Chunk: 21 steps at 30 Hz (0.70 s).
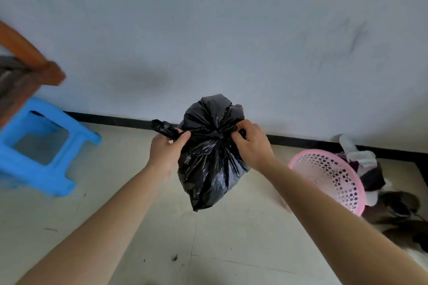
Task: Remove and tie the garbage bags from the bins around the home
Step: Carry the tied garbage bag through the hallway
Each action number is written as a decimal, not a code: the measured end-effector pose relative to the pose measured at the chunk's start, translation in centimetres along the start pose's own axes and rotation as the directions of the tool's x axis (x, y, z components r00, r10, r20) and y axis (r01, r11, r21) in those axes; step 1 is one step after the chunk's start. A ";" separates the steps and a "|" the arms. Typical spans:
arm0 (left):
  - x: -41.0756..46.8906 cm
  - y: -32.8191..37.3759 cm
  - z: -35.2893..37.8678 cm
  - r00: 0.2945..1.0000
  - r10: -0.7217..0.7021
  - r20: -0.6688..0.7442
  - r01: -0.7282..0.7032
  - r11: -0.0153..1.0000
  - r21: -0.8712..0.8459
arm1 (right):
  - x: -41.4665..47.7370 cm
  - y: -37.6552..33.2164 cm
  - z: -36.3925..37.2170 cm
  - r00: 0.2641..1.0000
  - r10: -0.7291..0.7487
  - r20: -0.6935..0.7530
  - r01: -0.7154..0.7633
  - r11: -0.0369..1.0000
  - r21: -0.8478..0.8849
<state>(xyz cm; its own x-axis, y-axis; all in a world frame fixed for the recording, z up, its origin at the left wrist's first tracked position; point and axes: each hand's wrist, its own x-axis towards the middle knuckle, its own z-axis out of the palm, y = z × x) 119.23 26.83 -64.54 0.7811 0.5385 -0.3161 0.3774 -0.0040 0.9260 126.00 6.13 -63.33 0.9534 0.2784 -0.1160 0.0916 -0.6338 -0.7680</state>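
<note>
Head view: black garbage bag (pixel 209 157) already out of its bin, held in the air above the tiled floor (pixel 208 250), in front of the grey wall (pixel 208 30) and its dark skirting strip (pixel 104 119). Bag mouth gathered and crossed into a knot (pixel 217 134) at the top middle, folds of film radiating from it. Left hand (pixel 165 149) clenched around one twisted tail (pixel 163 127) of the bag, the end sticking out up and to the left. Right hand (pixel 251 143) pinched on the other tail at the opposite side of the knot, most of that tail hidden under the fingers. Both tails drawn outward, apart from each other. Whether a single or double knot, impossible to tell.

Pink perforated bin (pixel 328 178) tipped on its side on the floor near the wall, just to the right of the bag, no liner visible inside. Bundle of cloth or slippers (pixel 361 162) beside it, too blurred to name further. Blue plastic stool (pixel 39 146) at the left by the wall, wooden furniture edge (pixel 25 65) above it.

Judged progress: removal from this bin done, tying nearly finished, apparently only the final tightening and setting down left. Other bins around the home out of sight, so the rest of the task unknown.
</note>
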 end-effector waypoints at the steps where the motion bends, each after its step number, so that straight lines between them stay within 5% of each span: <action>1: -1.3 4.1 -2.0 1.000 0.012 -0.011 -0.012 1.000 -0.003 | -0.5 -3.9 -2.3 0.999 -0.032 0.010 0.032 0.999 0.003; 10: -19.5 33.8 -21.6 0.960 0.068 -0.272 -0.111 0.983 -0.147 | -8.3 -39.1 -17.2 0.936 -0.320 0.149 0.312 0.947 0.073; 21: -38.2 33.2 -49.2 0.694 0.005 -0.720 -0.256 0.936 -0.240 | -23.4 -64.4 -0.7 0.609 -0.681 0.407 0.617 0.729 0.295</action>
<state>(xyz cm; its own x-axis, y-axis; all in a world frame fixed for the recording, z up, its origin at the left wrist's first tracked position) 77.48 47.56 -11.54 0.1860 0.9803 -0.0663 0.0339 0.0610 0.9976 97.99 39.95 -10.68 0.4014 0.8947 0.1959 0.5706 -0.0770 -0.8176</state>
